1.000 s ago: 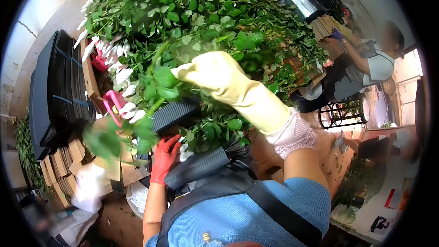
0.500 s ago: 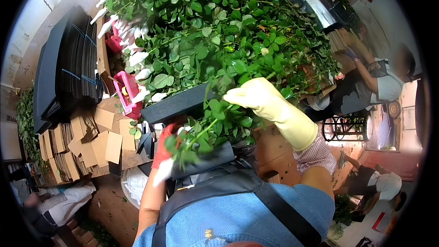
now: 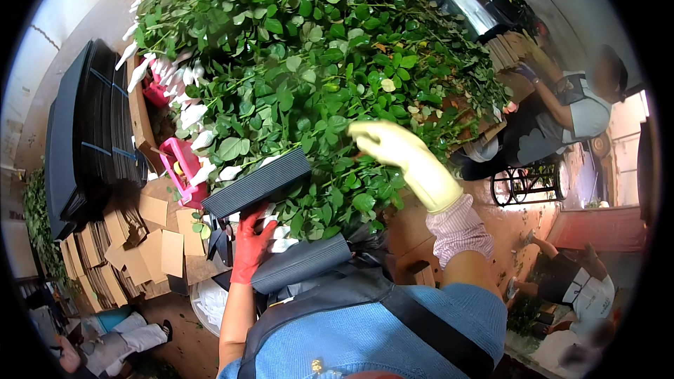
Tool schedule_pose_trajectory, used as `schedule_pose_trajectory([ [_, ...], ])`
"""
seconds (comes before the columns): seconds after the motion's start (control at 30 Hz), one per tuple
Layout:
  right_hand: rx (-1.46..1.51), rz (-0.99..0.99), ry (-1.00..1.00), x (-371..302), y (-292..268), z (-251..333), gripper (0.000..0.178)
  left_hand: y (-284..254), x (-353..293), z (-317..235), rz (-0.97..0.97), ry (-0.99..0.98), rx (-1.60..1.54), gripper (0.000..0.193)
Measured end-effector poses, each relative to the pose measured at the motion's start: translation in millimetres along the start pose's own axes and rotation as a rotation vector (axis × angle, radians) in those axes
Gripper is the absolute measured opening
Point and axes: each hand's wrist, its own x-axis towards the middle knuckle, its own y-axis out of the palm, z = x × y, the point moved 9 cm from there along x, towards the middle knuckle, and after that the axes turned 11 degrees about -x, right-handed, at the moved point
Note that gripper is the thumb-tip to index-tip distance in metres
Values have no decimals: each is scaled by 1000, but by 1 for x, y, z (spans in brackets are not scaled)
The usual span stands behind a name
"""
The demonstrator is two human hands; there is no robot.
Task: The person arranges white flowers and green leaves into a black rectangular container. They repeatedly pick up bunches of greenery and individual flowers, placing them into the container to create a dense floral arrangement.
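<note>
My left hand (image 3: pixel 250 245), in a red glove, rests at the white-wrapped heads (image 3: pixel 282 238) of a row of leafy stems, fingers apart and gripping nothing I can see. These stems lie between the raised flap and the near flap of a dark grey corrugated cardboard wrap (image 3: pixel 258 182) right in front of me. My right hand (image 3: pixel 393 149), in a pale yellow glove, is over the stems' leaves, its fingers stretched out and slightly blurred, with no stem in it. Beyond spreads a big heap of leafy rose stems (image 3: pixel 309 63), white sleeves on the heads at its left edge.
Pink plastic holders (image 3: pixel 184 172) stand at the table's left. Stacked dark cardboard (image 3: pixel 91 140) and loose brown cardboard pieces (image 3: pixel 151 238) lie farther left. A white bin (image 3: pixel 210 305) is below. Other people (image 3: pixel 576 105) are at the right and lower left; a black metal rack (image 3: pixel 528 184) stands right.
The stem with a white-wrapped head that my right hand held now lies among the others in the wrap. My right hand has let go; my left hand's fingers have spread at the heads.
</note>
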Motion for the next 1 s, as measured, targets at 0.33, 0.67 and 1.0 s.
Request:
schedule_pose_trajectory([
  [0.33,-556,-227,-238,113,-35,40,71,1,-3,5,35,64,323,61],
  [0.67,-940,-343,186,121,-123,145,54,0,-6,18,30,21,122,59],
  [1.0,-773,-374,-47,77,-29,67,30,7,0,-4,78,39,104,50],
])
